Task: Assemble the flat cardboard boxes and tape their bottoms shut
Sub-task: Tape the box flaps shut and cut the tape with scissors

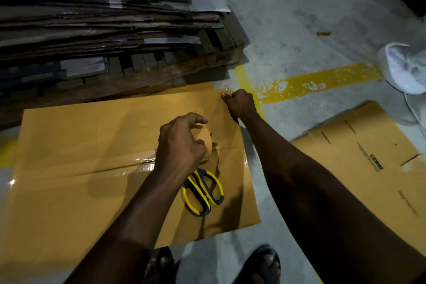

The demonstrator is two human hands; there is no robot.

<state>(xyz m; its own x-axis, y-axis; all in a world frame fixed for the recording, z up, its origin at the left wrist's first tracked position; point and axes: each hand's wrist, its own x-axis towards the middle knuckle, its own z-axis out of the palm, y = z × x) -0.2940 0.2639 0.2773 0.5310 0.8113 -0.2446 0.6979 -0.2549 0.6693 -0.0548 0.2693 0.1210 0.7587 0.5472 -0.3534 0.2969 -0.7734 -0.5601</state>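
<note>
Right hand [239, 104] pinches clear tape [227, 94] at the box's [92, 127] far right edge. Left hand [182, 145] curled over the seam; cannot tell what it grips. Scissors [202, 191] lie on the box.

The concrete floor [288, 30] spreads grey and scuffed beyond the right hand [241, 105]. A worn yellow line [322, 80] painted on it runs from just beyond that hand off to its right, and a thinner yellow stripe [242, 76] passes just beside the hand. Up and to the left of the hand stands a dark wooden pallet [207, 57], its corner near the hand. Far to the hand's right, at the end of the line, sits a white shoe [405, 69]. A small brown scrap [323, 33] lies on the floor up and right of the hand. Below the left hand [182, 143], at the bottom edge, two feet in dark sandals [253, 270] stand on the floor.
</note>
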